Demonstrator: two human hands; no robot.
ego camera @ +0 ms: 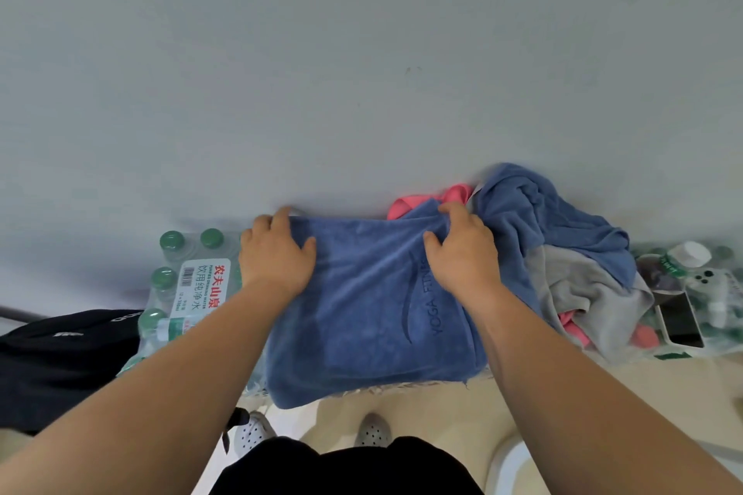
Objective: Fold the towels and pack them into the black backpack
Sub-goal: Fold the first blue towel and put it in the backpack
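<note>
A blue towel (370, 313) printed with "YOGA" lies partly folded over a pack of water bottles, against a grey wall. My left hand (275, 253) holds its far left corner, fingers over the top edge and thumb on the cloth. My right hand (462, 249) pinches the far right corner, and the fabric bunches under its fingers. To the right sits a heap of unfolded towels: another blue towel (551, 221), a grey towel (579, 289) and a pink towel (426, 201) behind. The black backpack (60, 358) lies at the lower left.
A shrink-wrapped water bottle pack (189, 285) with green caps stands left of the towel. More bottles (691, 257) and a phone (683, 321) lie at the far right. My feet in white shoes (374, 430) stand on a beige floor (442, 414) below.
</note>
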